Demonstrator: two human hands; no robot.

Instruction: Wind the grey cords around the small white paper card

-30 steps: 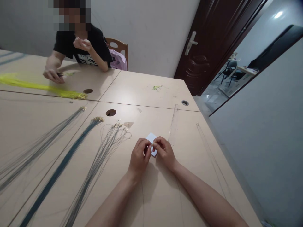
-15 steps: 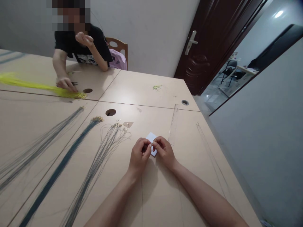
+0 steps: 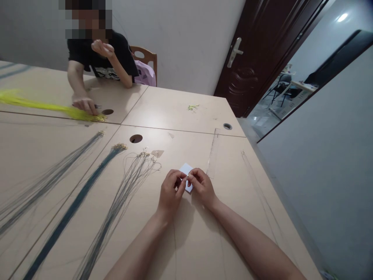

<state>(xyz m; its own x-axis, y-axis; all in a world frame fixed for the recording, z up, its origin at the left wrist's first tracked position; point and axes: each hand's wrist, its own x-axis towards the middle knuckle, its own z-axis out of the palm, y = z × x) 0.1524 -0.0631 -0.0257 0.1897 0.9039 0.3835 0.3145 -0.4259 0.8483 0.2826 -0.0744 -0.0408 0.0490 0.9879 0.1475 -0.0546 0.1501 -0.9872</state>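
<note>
My left hand (image 3: pixel 171 189) and my right hand (image 3: pixel 202 186) meet fingertip to fingertip over a small white card (image 3: pixel 185 168) on the table. Thumb and forefinger of each are pinched together. A tiny bright thing shows between the fingertips, too small to make out. Below my left wrist a thin line (image 3: pixel 175 249) runs down the tabletop; a fainter one lies below my right forearm. Left of my hands lies a bundle of grey lines (image 3: pixel 116 206) with small gold-coloured ends, which look like hooks. A clear ruler (image 3: pixel 213 153) lies just beyond my right hand.
More bundles lie to the left: dark blue-green lines (image 3: pixel 78 204), grey lines (image 3: pixel 55 177) and yellow strands (image 3: pixel 37 104). Across the table a person's hand (image 3: pixel 86 105) touches the yellow bundle. Fine lines (image 3: pixel 259 190) lie at right. The table has cable holes (image 3: pixel 136 139).
My hands stay nearly in place, with only a slight shift at the fingertips. The other person's hand on the yellow bundle has moved a little to the right.
</note>
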